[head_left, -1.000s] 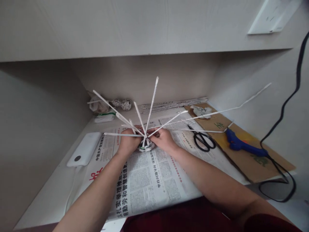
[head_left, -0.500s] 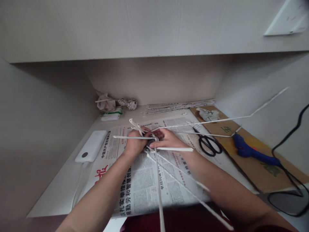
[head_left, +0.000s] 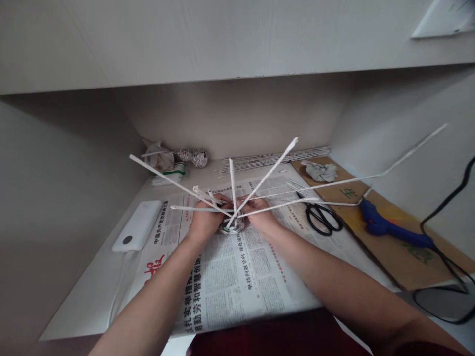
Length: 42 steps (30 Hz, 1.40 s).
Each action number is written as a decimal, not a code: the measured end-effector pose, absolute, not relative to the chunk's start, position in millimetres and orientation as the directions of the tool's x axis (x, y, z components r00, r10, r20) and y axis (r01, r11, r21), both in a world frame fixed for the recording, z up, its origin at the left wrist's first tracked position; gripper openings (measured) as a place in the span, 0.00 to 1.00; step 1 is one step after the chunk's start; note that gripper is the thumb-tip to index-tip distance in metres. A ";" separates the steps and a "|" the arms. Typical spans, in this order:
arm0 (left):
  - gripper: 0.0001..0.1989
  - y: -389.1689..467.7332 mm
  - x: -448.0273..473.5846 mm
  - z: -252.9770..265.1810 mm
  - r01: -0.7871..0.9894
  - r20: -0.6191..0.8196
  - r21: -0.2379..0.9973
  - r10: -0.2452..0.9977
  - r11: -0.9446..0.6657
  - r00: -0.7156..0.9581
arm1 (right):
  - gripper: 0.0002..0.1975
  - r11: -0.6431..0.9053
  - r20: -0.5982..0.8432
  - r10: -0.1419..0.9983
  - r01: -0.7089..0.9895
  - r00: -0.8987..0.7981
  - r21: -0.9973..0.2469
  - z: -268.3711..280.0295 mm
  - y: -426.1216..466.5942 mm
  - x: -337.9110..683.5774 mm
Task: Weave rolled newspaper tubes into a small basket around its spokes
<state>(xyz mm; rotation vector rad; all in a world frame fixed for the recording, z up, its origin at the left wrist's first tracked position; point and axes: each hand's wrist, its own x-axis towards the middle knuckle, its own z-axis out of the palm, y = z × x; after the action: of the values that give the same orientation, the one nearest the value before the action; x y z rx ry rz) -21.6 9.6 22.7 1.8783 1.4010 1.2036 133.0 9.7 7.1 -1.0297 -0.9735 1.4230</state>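
Between my hands sits a small round piece woven from rolled paper strips [head_left: 233,226], low over the newspaper [head_left: 218,282]. Several long white paper strips [head_left: 265,175] fan out from it, up, left and right. My left hand [head_left: 208,215] is closed on the left side of the woven piece, with short strip ends poking out above the fingers. At its right side my right hand [head_left: 260,210] is closed, fingertips at the base of the strips. One long bent strip runs from there to the far right. The fingertips of both hands are partly hidden behind strips.
Black scissors [head_left: 322,218] lie right of my right hand. A blue glue gun [head_left: 393,227] with a black cord rests on cardboard [head_left: 374,247], near crumpled paper [head_left: 321,171]. A white power bank [head_left: 138,226] is at left. Paper rods [head_left: 274,160] and a plastic bag [head_left: 159,155] lie at the back.
The strips that hung toward me and lay to the right now point up and away. The woven piece shows more between my hands, and my right hand has shifted slightly right.
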 end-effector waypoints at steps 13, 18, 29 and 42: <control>0.04 10.8 -19.6 20.5 0.321 0.303 0.900 0.953 -0.295 0.025 | 0.12 0.014 -0.012 0.992 -0.210 0.124 -0.978 0.6 1.6 127.6; 0.02 10.7 -19.7 17.9 0.345 0.340 0.877 0.939 -0.334 0.044 | 0.10 -0.084 -0.126 0.981 -0.267 0.146 -0.960 2.2 4.0 126.2; 0.05 6.4 -18.4 24.5 0.408 0.341 0.845 0.936 -0.344 0.084 | 0.20 -0.185 -0.232 0.973 -0.543 0.017 -0.819 4.0 14.1 132.1; 0.05 3.2 -14.5 25.9 0.535 0.394 0.754 0.914 -0.382 0.097 | 0.14 -0.136 -0.109 0.990 -0.476 -0.084 -0.869 6.9 10.3 130.1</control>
<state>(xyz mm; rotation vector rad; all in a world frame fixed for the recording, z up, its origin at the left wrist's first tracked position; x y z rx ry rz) -14.5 3.2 25.9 1.9605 1.4171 1.2064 130.1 10.3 6.9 -0.8885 -0.8027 1.5368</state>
